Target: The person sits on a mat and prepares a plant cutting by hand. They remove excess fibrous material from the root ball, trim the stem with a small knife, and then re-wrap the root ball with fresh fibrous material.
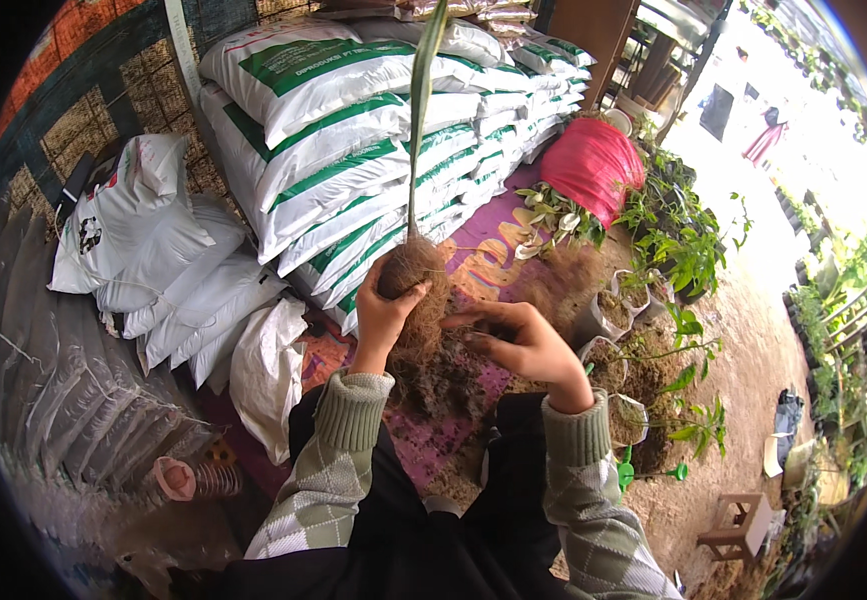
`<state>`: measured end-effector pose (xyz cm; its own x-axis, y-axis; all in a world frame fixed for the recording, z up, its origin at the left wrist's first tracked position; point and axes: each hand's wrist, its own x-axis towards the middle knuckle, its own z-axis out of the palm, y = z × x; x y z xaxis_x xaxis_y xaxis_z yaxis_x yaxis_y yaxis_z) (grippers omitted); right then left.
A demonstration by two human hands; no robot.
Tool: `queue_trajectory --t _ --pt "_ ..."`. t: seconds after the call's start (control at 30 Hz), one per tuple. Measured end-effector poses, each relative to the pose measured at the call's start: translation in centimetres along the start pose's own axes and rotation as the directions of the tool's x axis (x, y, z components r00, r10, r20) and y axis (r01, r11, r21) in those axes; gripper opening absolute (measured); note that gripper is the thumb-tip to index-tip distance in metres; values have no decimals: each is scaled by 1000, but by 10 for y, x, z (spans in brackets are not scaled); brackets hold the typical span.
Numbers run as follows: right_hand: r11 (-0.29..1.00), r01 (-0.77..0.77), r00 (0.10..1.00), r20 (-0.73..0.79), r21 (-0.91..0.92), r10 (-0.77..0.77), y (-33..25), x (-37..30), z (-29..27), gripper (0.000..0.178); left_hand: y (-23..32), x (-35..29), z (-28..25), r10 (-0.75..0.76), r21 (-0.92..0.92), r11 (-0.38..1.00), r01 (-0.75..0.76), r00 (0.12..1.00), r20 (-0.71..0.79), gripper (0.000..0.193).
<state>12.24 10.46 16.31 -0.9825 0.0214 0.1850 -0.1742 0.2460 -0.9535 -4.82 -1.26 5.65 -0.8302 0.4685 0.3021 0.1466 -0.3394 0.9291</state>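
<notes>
My left hand (385,312) is wrapped round the fibrous brown root ball of a seedling (412,283), holding it up in front of me. From the top of the ball a single long, narrow green leaf (420,110) rises out of the upper edge of the view. On the ball's right side is my right hand (518,340), its fingers pinched together at the hanging root fibres. What lies between those fingertips is too small to make out. Dark loose soil (443,385) is spread on the purple printed sheet (423,450) below.
Stacked white-and-green sacks (353,150) stand ahead, with more white sacks (168,260) at left. A red sack (593,170) lies beyond my right hand. Potted plants (618,360) line the right side. A small stool (738,527) stands at lower right; clear plastic bags (73,400) lie at far left.
</notes>
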Motion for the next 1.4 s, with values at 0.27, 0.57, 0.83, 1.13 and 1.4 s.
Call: queue_trajectory --t 0.27,0.57,0.83,1.13,1.4 --pt "991 -92 961 -253 94 113 7 -27 -36 18 1 1 -10 -240 -383 899 210 970 -31 39" --pt "962 -250 905 -382 -114 190 36 -33 -62 20 -8 -10 3 -293 -526 805 274 955 49 45" --pt "937 -238 886 -452 -256 102 54 -34 -71 22 -19 -20 0 -344 -541 751 379 924 169 54" --pt "885 -390 857 -453 -254 247 54 -35 -75 16 -21 -28 -6 -468 -432 751 499 864 186 81" --pt "751 -472 853 -456 -462 255 52 -28 -64 25 6 -48 -12 -363 -459 716 526 842 398 95"
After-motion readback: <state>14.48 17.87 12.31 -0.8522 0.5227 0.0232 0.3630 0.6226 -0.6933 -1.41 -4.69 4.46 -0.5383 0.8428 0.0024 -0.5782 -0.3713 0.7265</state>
